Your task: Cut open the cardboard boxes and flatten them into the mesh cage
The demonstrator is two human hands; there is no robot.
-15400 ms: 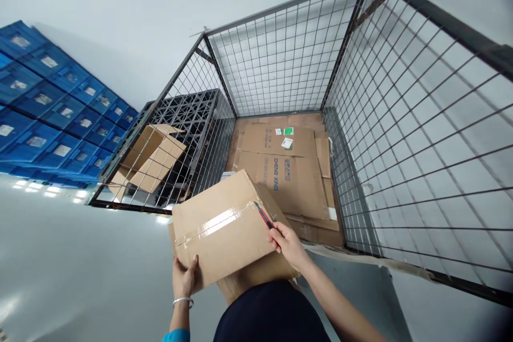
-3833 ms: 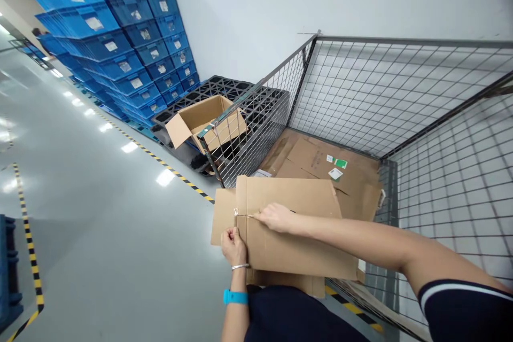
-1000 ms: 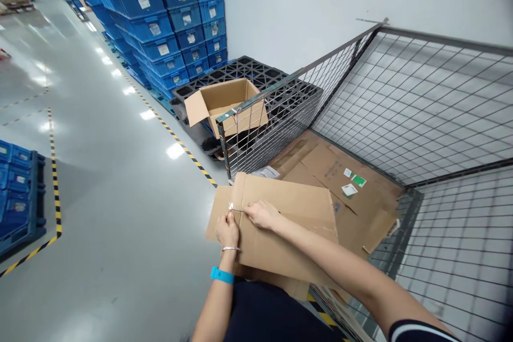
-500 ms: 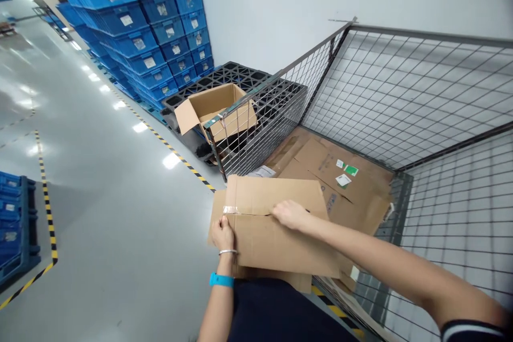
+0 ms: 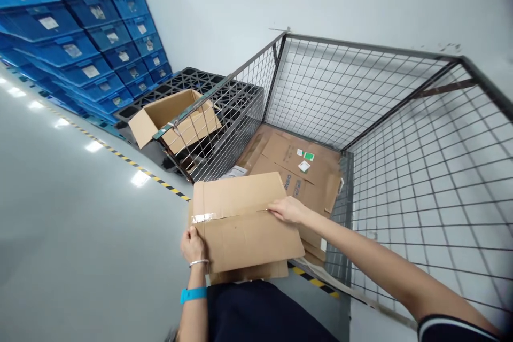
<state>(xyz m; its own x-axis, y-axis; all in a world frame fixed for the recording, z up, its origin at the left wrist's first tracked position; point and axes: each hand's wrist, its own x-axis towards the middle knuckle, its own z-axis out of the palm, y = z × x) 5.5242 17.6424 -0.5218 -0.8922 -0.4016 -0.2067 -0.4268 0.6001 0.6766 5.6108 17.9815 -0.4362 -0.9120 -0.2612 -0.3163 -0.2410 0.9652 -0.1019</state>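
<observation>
A brown cardboard box [image 5: 244, 248] lies across my front, tilted, with a strip of clear tape [image 5: 203, 218] at the left end of its seam. My left hand [image 5: 193, 245] is closed on the box's left edge, thumb on top. My right hand [image 5: 286, 209] is closed near the right end of the seam. From its fingers a thin knife blade [image 5: 263, 210] points left along the seam; the handle is hidden in the fist. More cardboard [image 5: 260, 271] shows beneath the box.
A wire mesh cage [image 5: 320, 85] ahead holds flattened cardboard [image 5: 276, 149]. Left of it, an open carton [image 5: 172, 112] sits on black plastic pallets [image 5: 236, 93]. Stacked blue crates [image 5: 92, 37] stand against the wall. Yellow-black tape [image 5: 136, 165] marks the floor.
The view has turned to the right, showing more of the cage. My right hand has shifted toward the box's right side, and the blade now shows clearly. My left hand keeps its hold.
</observation>
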